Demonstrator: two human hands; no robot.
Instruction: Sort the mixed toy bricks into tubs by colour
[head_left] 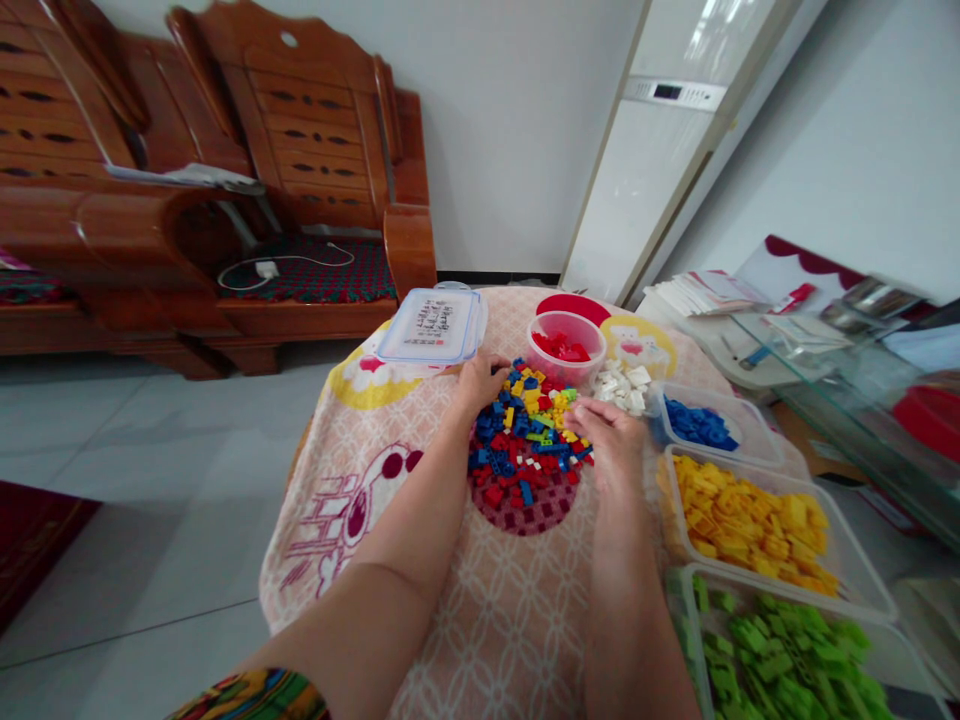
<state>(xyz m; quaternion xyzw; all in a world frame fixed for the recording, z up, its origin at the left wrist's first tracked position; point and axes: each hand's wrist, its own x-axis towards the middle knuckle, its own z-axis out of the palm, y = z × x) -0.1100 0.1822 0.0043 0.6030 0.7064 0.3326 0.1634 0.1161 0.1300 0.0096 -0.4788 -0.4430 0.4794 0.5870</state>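
A mixed pile of toy building bricks [517,425] in red, blue, yellow, green and white lies on the tablecloth between my hands. My left hand [478,385] rests at the pile's far left edge, its fingers bent but apart, reaching over blue bricks. From the right, my right hand [613,432] touches the pile with fingers stretched toward some yellow bricks [559,410]. No brick shows clearly in either hand. Just beyond the right hand sit loose white bricks [624,387] in a small heap. A round tub [598,362] behind the pile holds red bricks.
Along the right edge stand clear boxes of blue bricks [699,424], yellow bricks [754,515] and green bricks [802,650]. A clear lid [431,325] with printed writing lies back left. Behind the tub is a red lid [574,305]. A glass shelf [847,390] borders the right.
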